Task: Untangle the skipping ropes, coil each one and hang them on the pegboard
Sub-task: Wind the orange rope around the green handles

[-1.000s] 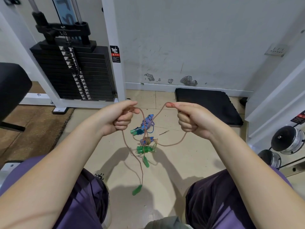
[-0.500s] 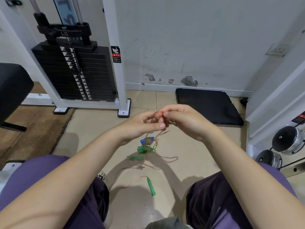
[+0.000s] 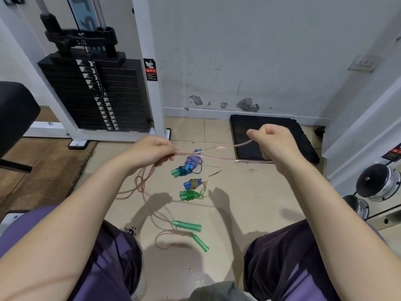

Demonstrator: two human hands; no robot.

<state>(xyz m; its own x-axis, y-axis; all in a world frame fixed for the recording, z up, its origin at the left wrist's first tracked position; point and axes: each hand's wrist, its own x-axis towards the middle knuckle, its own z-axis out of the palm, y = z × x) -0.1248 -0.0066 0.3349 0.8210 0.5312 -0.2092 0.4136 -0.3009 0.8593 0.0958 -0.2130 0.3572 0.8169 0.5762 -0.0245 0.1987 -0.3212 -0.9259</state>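
A thin pink skipping rope [image 3: 213,157] is stretched doubled between my hands above the floor. My left hand [image 3: 152,152] pinches both strands; my right hand [image 3: 273,142] grips the folded end in a fist. The slack hangs from my left hand and trails across the tiles to two green handles [image 3: 187,225] [image 3: 200,243] lying between my knees. Three coiled ropes lie on the floor further out: a purple-white one with blue and green handles [image 3: 191,164], a yellow one round blue handles [image 3: 193,184], a green bundle [image 3: 189,195].
A black weight stack [image 3: 97,92] in a white frame stands at back left, a black foam mat [image 3: 271,135] against the wall at back right. Chrome dumbbells [image 3: 379,183] sit at the right. A black padded seat [image 3: 15,111] is at the far left. No pegboard is in view.
My hands met in the middle half a second ago and have now drawn apart, stretching a doubled length of pink rope. Both green handles now lie on the floor.
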